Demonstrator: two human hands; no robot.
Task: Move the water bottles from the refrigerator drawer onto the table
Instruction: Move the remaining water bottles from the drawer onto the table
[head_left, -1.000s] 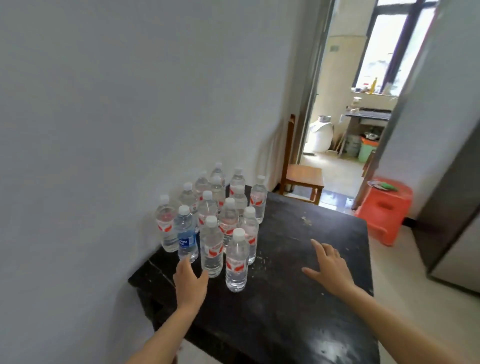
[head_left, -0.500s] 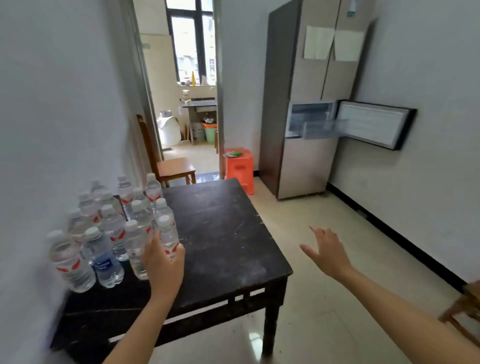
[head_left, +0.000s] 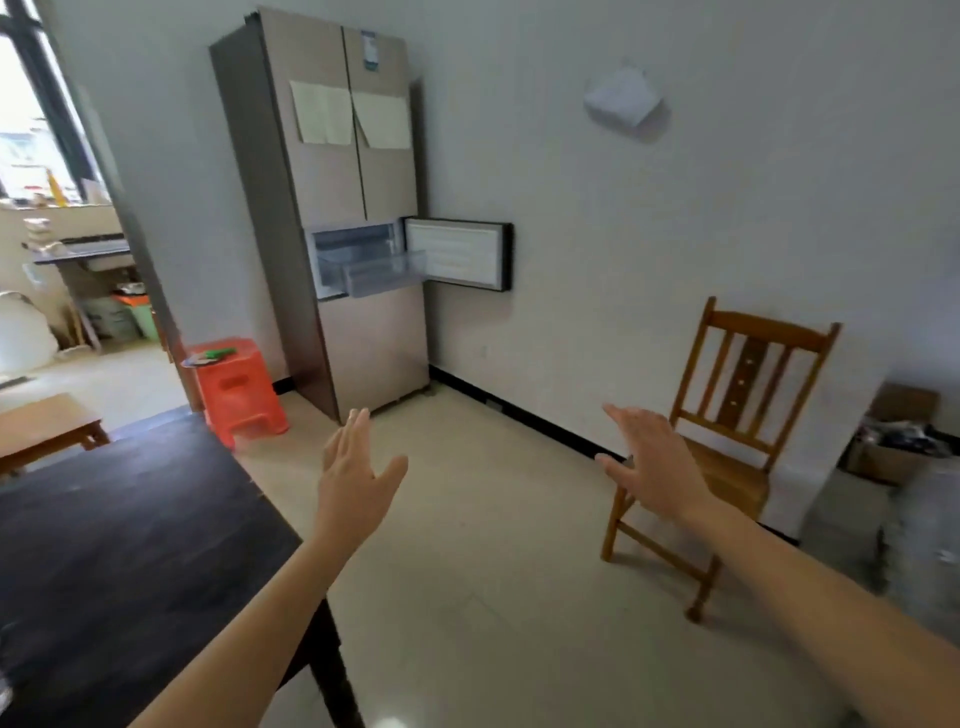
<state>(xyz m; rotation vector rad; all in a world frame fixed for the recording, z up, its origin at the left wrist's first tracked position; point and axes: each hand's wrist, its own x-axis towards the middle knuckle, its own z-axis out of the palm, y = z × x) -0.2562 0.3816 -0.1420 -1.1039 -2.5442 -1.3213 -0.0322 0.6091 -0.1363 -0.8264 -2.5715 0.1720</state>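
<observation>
Clear drawer (head_left: 382, 270) pulled out of the tall refrigerator (head_left: 332, 208) across the room, small door (head_left: 457, 253) beside it swung wide; contents too faint to tell. No bottles in sight. Left hand (head_left: 356, 475) raised over the floor just past the corner of the dark surface (head_left: 119, 519), grip apart and empty. Right hand (head_left: 657, 465) likewise spread, empty, before a wooden chair (head_left: 748, 395). Orange stool (head_left: 236, 389) left of the refrigerator.
</observation>
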